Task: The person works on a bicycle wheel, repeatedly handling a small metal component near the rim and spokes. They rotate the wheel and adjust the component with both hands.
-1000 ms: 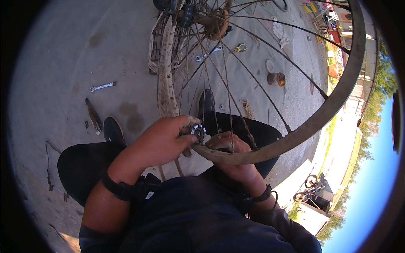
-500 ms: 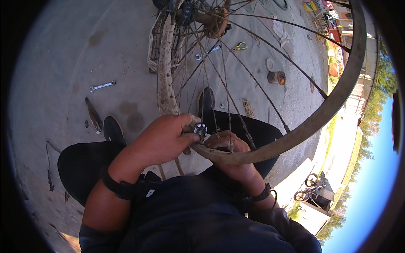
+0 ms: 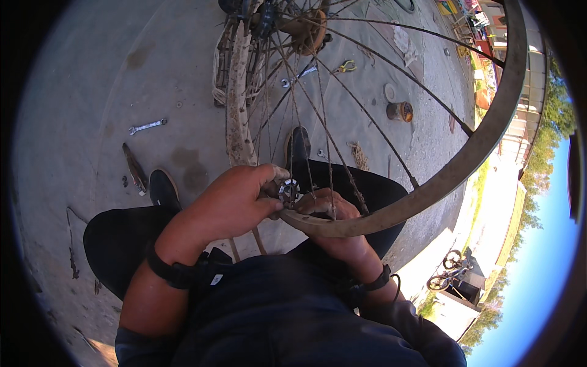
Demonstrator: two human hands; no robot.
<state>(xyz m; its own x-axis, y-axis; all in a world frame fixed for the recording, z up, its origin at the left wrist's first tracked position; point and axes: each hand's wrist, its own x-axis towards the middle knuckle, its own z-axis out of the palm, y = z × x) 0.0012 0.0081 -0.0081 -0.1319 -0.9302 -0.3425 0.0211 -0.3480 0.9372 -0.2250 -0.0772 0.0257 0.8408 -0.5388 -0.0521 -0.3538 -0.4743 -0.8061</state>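
- We put the middle of our clock on the round metal tool [image 3: 288, 191], which is near the center of what we see.
- Our left hand [image 3: 235, 205] is at 9 o'clock. Its thumb and fingers are pinching the round tool from both sides.
- Our right hand [image 3: 335, 221] is at 4 o'clock. Its fingers are bent around the wheel rim [image 3: 428, 196], with the tips close to the tool. The rim hides some of them, so we cannot tell if they pinch something.
- The dusty rim starts next to our hands, goes out past 3 o'clock and curves up to 2 o'clock.
- Thin spokes [image 3: 466, 127] go from the rim up to the rusty hub [image 3: 313, 32] at 12 o'clock. One comes down by our tool, but we cannot tell how the tool sits on it.
- On the gray ground [image 3: 98, 79], a shiny wrench [image 3: 147, 126] lies at 10 o'clock.
- Pliers with yellow handles [image 3: 347, 66] lie at 1 o'clock, and a rusty can [image 3: 400, 111] is at 2 o'clock.
- One dark shoe [image 3: 164, 189] of ours is at 9 o'clock, out past our left hand.
- Far away at 4 o'clock, we see a small bike [image 3: 449, 272].
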